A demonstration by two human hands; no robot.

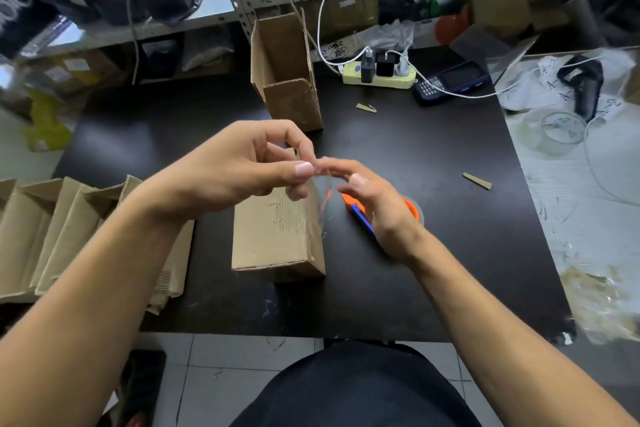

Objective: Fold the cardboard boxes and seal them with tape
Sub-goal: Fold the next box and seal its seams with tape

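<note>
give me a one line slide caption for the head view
Both hands, left hand and right hand, pinch a clear tape strip above a folded cardboard box on the black table.

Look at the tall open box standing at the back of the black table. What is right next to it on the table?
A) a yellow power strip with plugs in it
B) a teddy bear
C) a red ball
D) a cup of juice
A: the yellow power strip, with chargers plugged in, lies on the black table just right of the tall open box.
</note>
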